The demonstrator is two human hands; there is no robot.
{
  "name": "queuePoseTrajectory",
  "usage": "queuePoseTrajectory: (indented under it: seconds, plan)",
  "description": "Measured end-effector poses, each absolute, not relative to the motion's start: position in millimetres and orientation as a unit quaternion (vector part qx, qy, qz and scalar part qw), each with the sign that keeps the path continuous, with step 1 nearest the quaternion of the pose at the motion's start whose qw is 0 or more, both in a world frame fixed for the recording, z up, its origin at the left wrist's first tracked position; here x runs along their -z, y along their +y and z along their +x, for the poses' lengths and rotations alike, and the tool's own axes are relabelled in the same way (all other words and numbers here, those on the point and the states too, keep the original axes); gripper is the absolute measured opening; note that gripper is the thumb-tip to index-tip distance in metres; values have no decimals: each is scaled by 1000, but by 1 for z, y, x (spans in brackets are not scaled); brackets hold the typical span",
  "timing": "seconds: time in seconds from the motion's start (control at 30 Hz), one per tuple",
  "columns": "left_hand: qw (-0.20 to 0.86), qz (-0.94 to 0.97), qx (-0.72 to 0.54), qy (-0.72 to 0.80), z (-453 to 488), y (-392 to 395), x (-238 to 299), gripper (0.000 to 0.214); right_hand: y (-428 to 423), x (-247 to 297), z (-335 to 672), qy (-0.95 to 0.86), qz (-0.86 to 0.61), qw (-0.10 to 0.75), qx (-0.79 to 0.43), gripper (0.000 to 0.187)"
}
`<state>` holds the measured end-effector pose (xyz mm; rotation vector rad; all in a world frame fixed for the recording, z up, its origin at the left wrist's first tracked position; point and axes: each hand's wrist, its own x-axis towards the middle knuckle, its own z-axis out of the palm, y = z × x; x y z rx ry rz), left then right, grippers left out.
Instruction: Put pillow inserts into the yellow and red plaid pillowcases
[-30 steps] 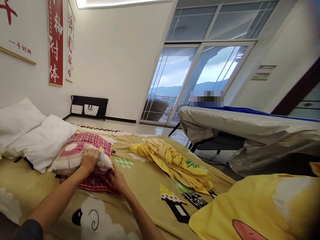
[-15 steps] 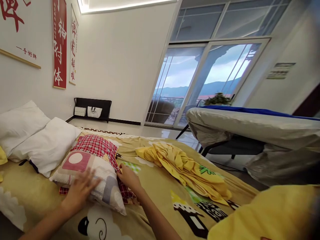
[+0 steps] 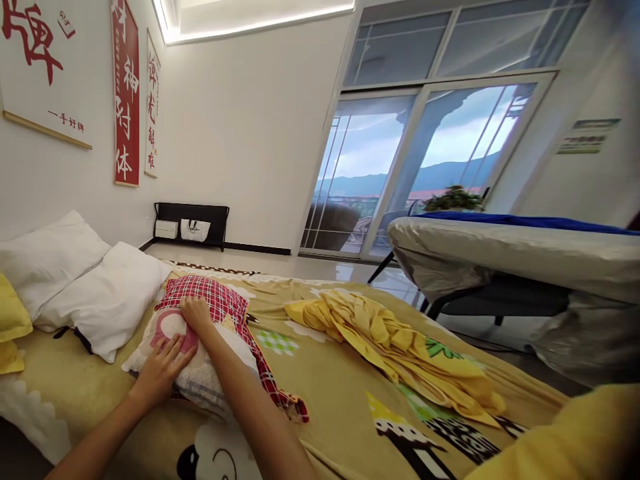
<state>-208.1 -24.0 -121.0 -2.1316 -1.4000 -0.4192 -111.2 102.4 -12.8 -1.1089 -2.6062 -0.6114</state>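
A cushion (image 3: 220, 377) with a patchwork print lies on the bed, and a red plaid pillowcase (image 3: 215, 297) covers its far end and shows along its right side. My left hand (image 3: 163, 370) rests on the near part of the print, fingers apart and flat. Just beyond it, my right hand (image 3: 196, 315) is closed at the edge of the plaid cloth, its fingertips partly hidden. My right forearm crosses over the cushion and hides part of it. The plaid edge trails onto the sheet at the right.
White pillows (image 3: 107, 293) lie at the left, beside a yellow pillow (image 3: 13, 310). A crumpled yellow cloth (image 3: 370, 340) lies right of the cushion on the patterned bedsheet (image 3: 340, 413). Yellow fabric (image 3: 575, 433) fills the lower right. A covered table (image 3: 510, 247) stands beyond the bed.
My right hand has moved from the cushion's right edge to its far-left top, at the plaid edge. My left hand has settled on the print. The plaid edge now trails further right.
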Motion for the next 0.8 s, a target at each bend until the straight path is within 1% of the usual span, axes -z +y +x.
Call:
queuePoseTrajectory:
  seconds: [0.1,0.17,0.27,0.37,0.5,0.6,0.67,0.7,0.77,0.8]
  plan:
    - [300,-789,186,-503,-210,-20,119,67,92,11,-110,-909,-334,112,222,25]
    - [299,-781,220,-502,-208,-11,116,58,77,8,-107,-918,-299,114,233,21]
    - [271,-763,264,-524,-199,9,107,43,49,4,-102,-924,-264,118,252,21]
    - [245,-733,291,-564,-183,32,100,35,32,2,-92,-922,-263,118,260,21]
    - [235,-742,296,-554,-159,41,105,40,50,2,-67,-906,-321,128,243,24]
    - [222,-767,302,-521,-153,21,121,50,77,12,-35,-895,-361,128,229,24]
    - [183,-790,319,-491,-164,1,131,55,88,22,-11,-887,-387,131,217,23]
    - [150,-799,335,-476,-174,-6,134,55,89,28,-1,-882,-398,133,213,24]
    - [68,-781,398,-476,-200,-12,137,40,82,40,10,-872,-417,154,204,25]
    - [25,-740,445,-504,-214,-9,135,33,73,45,11,-872,-416,169,194,25]
